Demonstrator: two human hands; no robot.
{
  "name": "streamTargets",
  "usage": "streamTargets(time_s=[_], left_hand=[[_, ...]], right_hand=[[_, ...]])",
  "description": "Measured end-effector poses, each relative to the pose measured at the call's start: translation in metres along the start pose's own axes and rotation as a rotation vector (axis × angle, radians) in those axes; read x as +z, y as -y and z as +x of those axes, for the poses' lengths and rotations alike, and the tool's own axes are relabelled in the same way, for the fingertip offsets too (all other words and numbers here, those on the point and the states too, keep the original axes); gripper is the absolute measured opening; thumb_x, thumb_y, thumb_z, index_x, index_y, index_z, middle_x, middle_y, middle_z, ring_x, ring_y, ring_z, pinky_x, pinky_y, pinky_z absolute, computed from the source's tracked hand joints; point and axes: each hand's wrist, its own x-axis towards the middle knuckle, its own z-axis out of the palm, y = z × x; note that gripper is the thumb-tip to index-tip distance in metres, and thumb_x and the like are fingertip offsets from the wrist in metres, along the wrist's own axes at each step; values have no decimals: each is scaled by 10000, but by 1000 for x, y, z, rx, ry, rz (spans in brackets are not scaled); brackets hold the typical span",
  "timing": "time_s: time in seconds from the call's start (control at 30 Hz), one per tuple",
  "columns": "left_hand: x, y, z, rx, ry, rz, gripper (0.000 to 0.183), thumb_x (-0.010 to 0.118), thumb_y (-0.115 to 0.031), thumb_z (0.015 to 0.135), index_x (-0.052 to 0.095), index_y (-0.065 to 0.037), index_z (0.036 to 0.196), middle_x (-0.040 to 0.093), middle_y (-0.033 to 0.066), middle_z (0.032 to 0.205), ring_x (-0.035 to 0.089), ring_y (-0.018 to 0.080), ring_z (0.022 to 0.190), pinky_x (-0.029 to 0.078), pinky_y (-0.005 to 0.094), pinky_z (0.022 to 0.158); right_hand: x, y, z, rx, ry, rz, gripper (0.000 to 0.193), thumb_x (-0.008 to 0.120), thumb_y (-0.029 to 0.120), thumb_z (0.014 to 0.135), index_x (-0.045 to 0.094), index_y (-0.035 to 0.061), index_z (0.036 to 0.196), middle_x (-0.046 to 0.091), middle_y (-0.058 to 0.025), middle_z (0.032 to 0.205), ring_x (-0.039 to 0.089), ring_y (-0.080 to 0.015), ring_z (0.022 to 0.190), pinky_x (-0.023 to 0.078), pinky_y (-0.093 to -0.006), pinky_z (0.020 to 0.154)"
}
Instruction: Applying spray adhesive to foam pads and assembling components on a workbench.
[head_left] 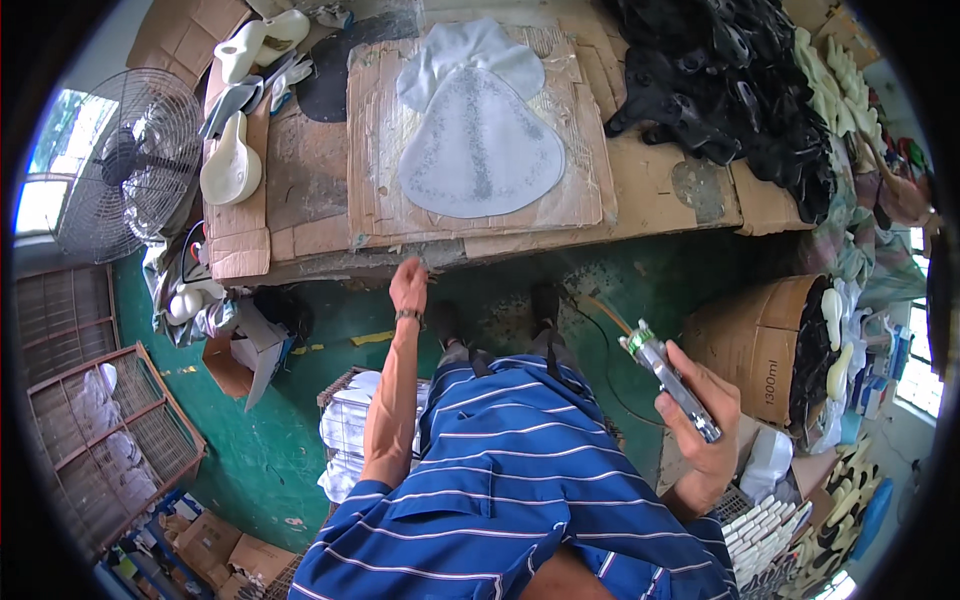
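Note:
My left hand (409,287) is just below the table's front edge, its fingers curled in. Whether anything is inside those fingers is hidden. To the right of my body, my right hand (708,415) grips a silver metal hand tool with a green end (672,382), a brownish hose showing near that end. On the worktable, a white rounded, roughly triangular pad (480,150) with grey speckles lies flat on a cardboard sheet (590,190). A piece of pale grey-white cloth (465,50) lies crumpled at its far end. Neither hand touches the pad.
Cream moulded pieces (232,165) and gloves (290,78) lie at the table's left. Black floppy pieces (690,100) pile up at its right. A fan (125,160) stands left; a large cardboard drum (750,340) stands right. A thin hose (615,385) crosses the floor.

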Motion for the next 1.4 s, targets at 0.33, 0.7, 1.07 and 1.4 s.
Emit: streamTargets(time_s=[0.33, 0.7, 1.07, 1.4], left_hand=[[66, -116, 94, 138, -410, 491, 290, 693, -238, 943, 776, -151, 1208, 733, 163, 1119, 700, 380, 1073, 554, 488, 931], [68, -137, 88, 199, -297, 778, 304, 792, -176, 865, 771, -164, 1168, 686, 145, 1163, 679, 366, 1126, 553, 486, 947], [78, -155, 82, 18, -415, 717, 476, 862, -290, 842, 706, -121, 1259, 723, 166, 1175, 685, 402, 1168, 550, 501, 988], [85, -128, 118, -258, -404, 370, 644, 936, -273, 727, 642, -97, 1272, 732, 183, 1210, 683, 368, 1197, 549, 495, 1023]], right_hand=[[13, 0, -1, 41, 45, 122, 630, 780, -52, 803, 676, -27, 1423, 762, -198, 1109, 746, -272, 925, 571, -347, 840], [-3, -23, -13, 132, -129, 57, 566, 785, 6, 880, 669, -24, 1433, 767, -211, 1111, 750, -269, 960, 564, -337, 846], [7, -51, 1, 130, -122, 69, 546, 807, 24, 894, 676, -9, 1424, 751, -160, 985, 708, -233, 804, 547, -326, 734], [22, -72, 5, 127, -126, 156, 527, 786, 25, 920, 667, -16, 1431, 744, -150, 958, 702, -221, 781, 549, -333, 723]])
